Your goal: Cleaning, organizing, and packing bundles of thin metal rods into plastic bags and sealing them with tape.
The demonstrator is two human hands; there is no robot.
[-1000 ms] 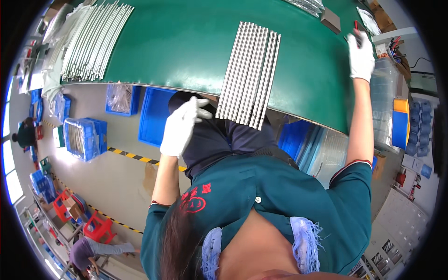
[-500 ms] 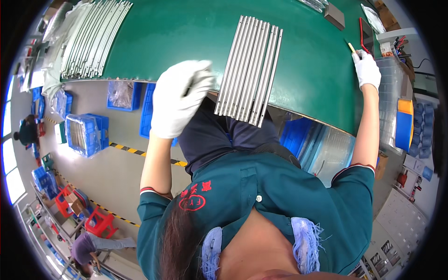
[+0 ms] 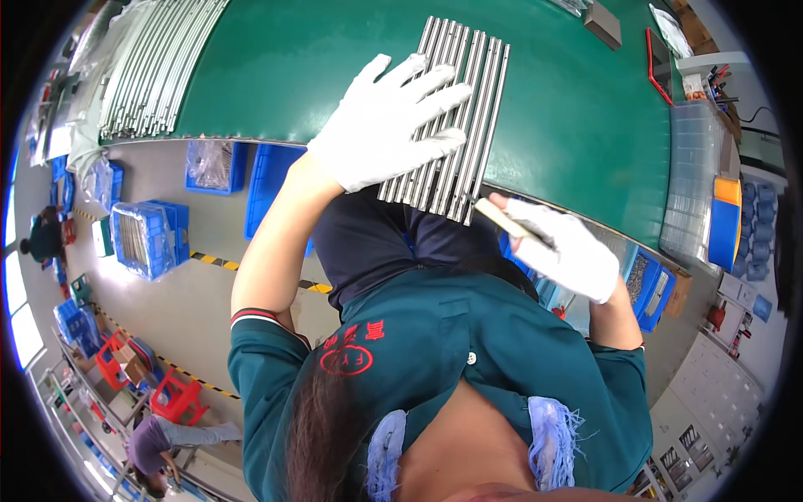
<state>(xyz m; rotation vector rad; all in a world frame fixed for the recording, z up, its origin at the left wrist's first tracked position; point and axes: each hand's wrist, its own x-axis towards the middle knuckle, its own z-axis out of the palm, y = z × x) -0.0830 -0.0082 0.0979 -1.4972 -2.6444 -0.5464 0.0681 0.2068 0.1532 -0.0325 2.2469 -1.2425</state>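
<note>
A row of several slim metal rods [image 3: 483, 117] lies side by side on the green table, their near ends jutting past its front edge. My left hand [image 3: 389, 125], in a white glove, rests flat across the rods with its fingers spread. In my right hand [image 3: 573, 251], also white-gloved but with a bare fingertip showing, is a slim tool with a cream handle [image 3: 504, 219]. Its tip is at the near ends of the rightmost rods; whether it touches them I cannot tell.
More metal rods [image 3: 163, 71] lie at the table's far left. A grey block [image 3: 602, 25] and a red-handled tool [image 3: 658, 67] sit at the right. Blue bins [image 3: 152, 240] stand on the floor; clear plastic boxes [image 3: 693, 167] line the table's right end.
My left hand has come down onto the rods and spread its fingers. My right hand has brought the cream-handled tool from the table's right side to the rods' near ends.
</note>
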